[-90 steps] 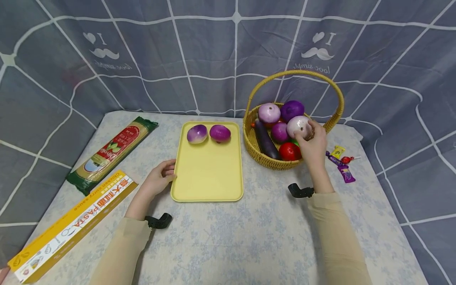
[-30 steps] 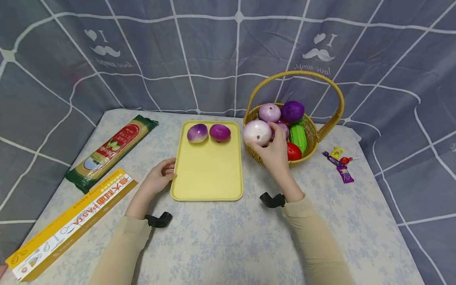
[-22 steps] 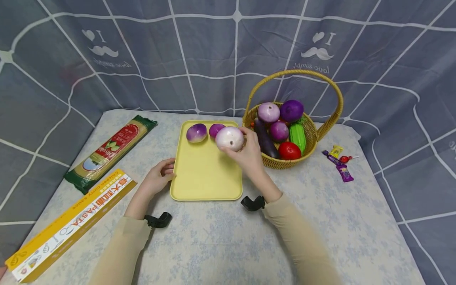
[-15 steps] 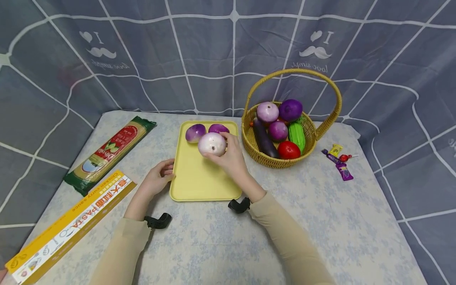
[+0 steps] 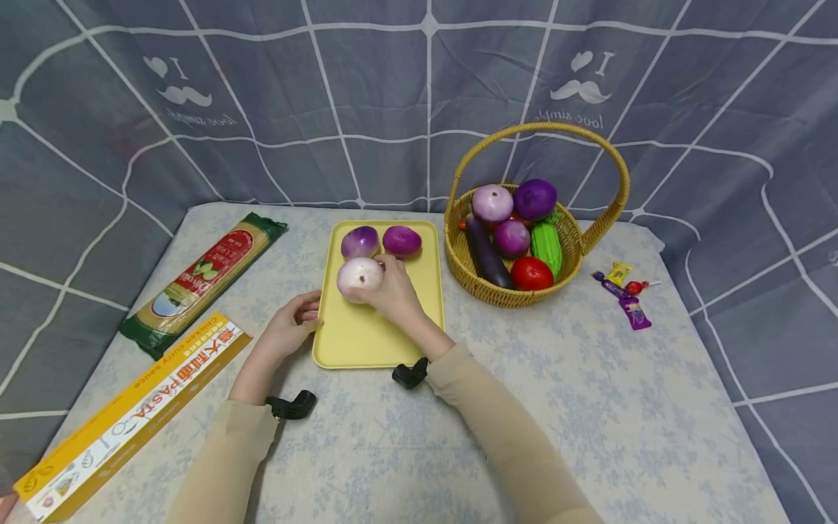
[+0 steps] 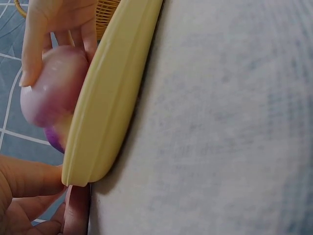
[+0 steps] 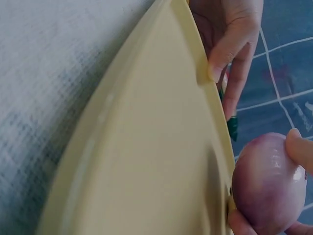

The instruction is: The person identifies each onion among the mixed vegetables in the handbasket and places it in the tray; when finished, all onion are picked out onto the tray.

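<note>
My right hand (image 5: 396, 300) holds a pale purple-white onion (image 5: 358, 276) over the upper left part of a yellow tray (image 5: 373, 342). In the right wrist view, thumb and fingers grip the onion (image 7: 269, 181) from both sides, low beside the tray surface. At the tray's left edge, my left hand (image 5: 288, 327) pinches the rim; the left wrist view has its thumb on the rim and fingers (image 6: 77, 210) against the side and underneath. Two darker purple onions (image 5: 360, 243) lie side by side at the tray's far end, just behind the held one.
Right of the tray stands a wicker basket (image 5: 487, 295) with a tall handle, holding onions, an eggplant (image 5: 487, 255), a tomato (image 5: 532, 274) and a green ridged vegetable (image 5: 546, 247). Wrapped candies (image 5: 633, 313) lie farther right. A pasta bag (image 5: 206, 280) and a long pasta box (image 5: 137, 415) lie left.
My right hand has taken the pale onion out of the basket and carried it left, then lower over the tray. The left hand has stayed at the tray's edge.
</note>
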`<move>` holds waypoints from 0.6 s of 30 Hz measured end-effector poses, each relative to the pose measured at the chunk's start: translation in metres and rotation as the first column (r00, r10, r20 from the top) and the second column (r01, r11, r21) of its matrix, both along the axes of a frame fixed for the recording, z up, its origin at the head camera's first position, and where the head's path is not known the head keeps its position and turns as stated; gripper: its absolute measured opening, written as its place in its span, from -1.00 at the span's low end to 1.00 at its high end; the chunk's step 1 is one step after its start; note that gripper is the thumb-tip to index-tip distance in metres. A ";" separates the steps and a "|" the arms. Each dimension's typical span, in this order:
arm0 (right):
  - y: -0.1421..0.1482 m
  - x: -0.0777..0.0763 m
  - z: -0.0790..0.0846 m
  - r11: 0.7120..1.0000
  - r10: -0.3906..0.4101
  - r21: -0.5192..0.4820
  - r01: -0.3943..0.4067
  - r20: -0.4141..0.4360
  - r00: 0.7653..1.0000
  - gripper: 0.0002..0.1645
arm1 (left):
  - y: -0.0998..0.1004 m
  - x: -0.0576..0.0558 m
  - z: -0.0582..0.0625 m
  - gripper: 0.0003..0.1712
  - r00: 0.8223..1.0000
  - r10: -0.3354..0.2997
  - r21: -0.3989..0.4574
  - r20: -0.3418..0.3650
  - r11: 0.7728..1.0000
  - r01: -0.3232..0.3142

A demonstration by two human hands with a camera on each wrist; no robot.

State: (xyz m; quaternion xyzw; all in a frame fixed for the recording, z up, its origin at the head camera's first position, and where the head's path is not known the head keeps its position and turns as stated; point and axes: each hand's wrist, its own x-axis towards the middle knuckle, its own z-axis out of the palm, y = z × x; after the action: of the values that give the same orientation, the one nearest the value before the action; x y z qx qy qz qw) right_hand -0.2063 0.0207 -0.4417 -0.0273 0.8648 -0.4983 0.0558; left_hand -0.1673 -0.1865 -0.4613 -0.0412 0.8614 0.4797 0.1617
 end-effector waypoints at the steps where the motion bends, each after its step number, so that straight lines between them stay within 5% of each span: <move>1: -0.002 0.000 -0.001 1.000 0.000 0.000 0.000 0.007 1.000 -0.01 | 0.000 0.000 0.000 -0.35 1.000 0.003 0.000 0.003 1.000 -0.003; 18: -0.010 0.001 -0.005 0.999 0.029 0.017 -0.029 0.017 0.999 -0.01 | 0.002 0.000 0.000 -0.36 1.000 0.015 -0.005 0.018 1.000 -0.015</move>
State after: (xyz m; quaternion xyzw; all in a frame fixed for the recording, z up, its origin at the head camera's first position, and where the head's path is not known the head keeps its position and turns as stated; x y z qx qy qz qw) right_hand -0.2052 0.0106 -0.4470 -0.0352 0.8681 -0.4900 0.0707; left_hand -0.1671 -0.1846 -0.4609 -0.0525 0.8607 0.4784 0.1658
